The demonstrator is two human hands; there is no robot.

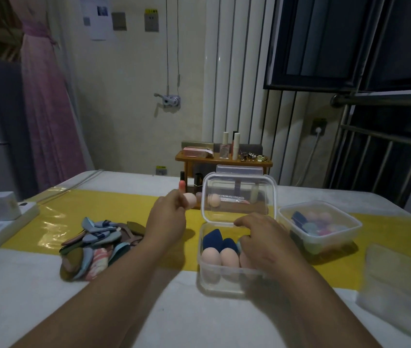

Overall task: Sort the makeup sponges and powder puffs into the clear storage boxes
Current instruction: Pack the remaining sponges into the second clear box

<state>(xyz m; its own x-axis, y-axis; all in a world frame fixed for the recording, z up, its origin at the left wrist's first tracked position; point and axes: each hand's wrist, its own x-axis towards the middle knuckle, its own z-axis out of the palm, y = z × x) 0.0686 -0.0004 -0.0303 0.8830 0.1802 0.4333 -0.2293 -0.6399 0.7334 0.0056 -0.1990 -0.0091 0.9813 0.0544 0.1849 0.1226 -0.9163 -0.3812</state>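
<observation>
A clear storage box (205, 280) with its hinged lid (239, 179) standing open sits in front of me. It holds two navy sponges (214, 238) and pink egg-shaped sponges (229, 257). My left hand (166, 219) pinches a pink egg sponge (190, 200) just left of the lid. My right hand (262, 237) reaches into the box, its curled fingers over the sponges at the right side; what they hold is hidden. A pile of flat powder puffs (96, 243) lies on the table to the left.
A second clear box (350, 229) with mixed coloured sponges stands to the right. A small wooden shelf (222, 160) with bottles is behind the lid. White boxes (1, 212) sit at the left edge, and a clear lid (400, 280) lies at the right.
</observation>
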